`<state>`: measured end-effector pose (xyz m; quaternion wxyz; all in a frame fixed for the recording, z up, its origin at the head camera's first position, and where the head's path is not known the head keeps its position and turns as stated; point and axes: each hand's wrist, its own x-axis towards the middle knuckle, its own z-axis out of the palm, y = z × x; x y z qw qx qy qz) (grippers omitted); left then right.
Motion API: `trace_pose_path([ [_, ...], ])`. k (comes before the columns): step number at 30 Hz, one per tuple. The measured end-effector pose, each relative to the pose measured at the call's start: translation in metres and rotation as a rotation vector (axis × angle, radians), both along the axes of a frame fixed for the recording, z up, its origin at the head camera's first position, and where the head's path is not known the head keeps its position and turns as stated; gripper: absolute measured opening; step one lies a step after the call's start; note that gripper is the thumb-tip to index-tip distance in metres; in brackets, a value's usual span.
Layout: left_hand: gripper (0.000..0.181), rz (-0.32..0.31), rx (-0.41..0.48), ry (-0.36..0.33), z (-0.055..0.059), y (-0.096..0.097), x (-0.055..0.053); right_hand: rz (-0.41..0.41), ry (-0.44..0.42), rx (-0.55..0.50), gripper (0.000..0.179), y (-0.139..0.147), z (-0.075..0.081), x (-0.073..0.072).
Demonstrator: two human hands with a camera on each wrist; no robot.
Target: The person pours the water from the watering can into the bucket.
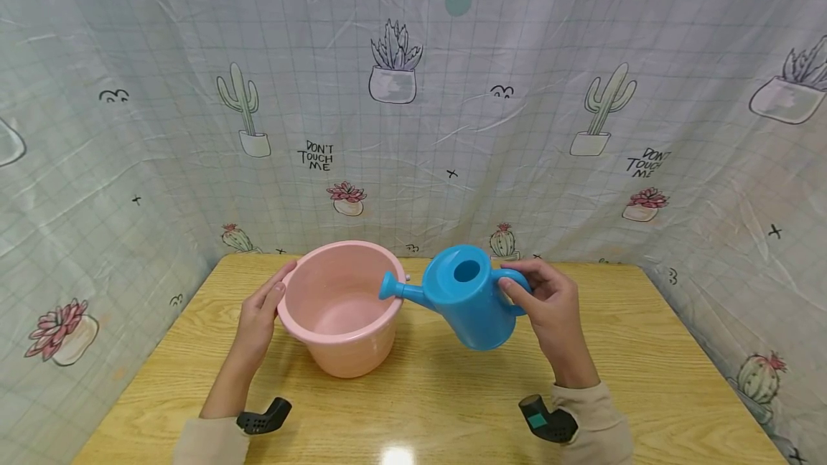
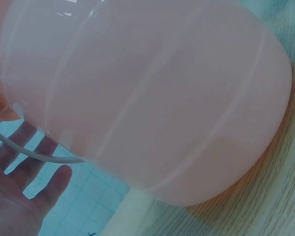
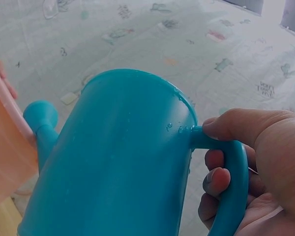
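A pink bucket (image 1: 352,357) stands on the table at left of centre, and its wire handle (image 2: 59,160) shows in the left wrist view. My left hand (image 1: 261,311) rests with fairly straight fingers against the bucket's left rim; some fingertips are hidden there. With my right hand (image 1: 549,300) I grip the looped handle (image 3: 236,187) of a blue watering can (image 1: 474,314), thumb on top. The can is held tilted, its spout pointing left and its flared head (image 1: 390,285) over the bucket's right rim. Water drops cling to the can near the handle.
The wood-grain table (image 1: 620,350) extends around both things. Behind and at both sides hangs a curtain (image 1: 446,128) printed with cacti and potted plants. A black device (image 1: 265,418) sits at each wrist.
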<state>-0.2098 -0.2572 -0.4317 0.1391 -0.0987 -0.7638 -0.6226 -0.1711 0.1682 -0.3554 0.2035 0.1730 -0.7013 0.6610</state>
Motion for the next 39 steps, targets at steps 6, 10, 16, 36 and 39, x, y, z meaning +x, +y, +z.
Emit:
trace_pose_path([
  [6, 0.047, 0.001, 0.007, 0.004, -0.0002, 0.0001, 0.0001, -0.002, 0.002, 0.006, 0.025, -0.0002, 0.0004, 0.0005],
  [10, 0.047, 0.001, 0.009, 0.006, -0.0002, 0.0002, 0.0002, -0.003, 0.000, 0.009, 0.025, -0.0002, 0.0005, 0.0007],
  [16, 0.048, 0.001, 0.010, 0.003, -0.0001, 0.0001, 0.0002, -0.006, -0.002, 0.008, 0.025, -0.0004, 0.0007, 0.0008],
  [36, 0.048, 0.005, -0.002, -0.003, 0.0001, -0.0001, 0.0003, -0.004, 0.004, 0.012, 0.025, -0.0007, 0.0006, 0.0007],
  [39, 0.048, 0.004, -0.001, -0.001, -0.0002, -0.0001, 0.0003, 0.002, 0.011, 0.006, 0.025, -0.0007, 0.0003, 0.0005],
])
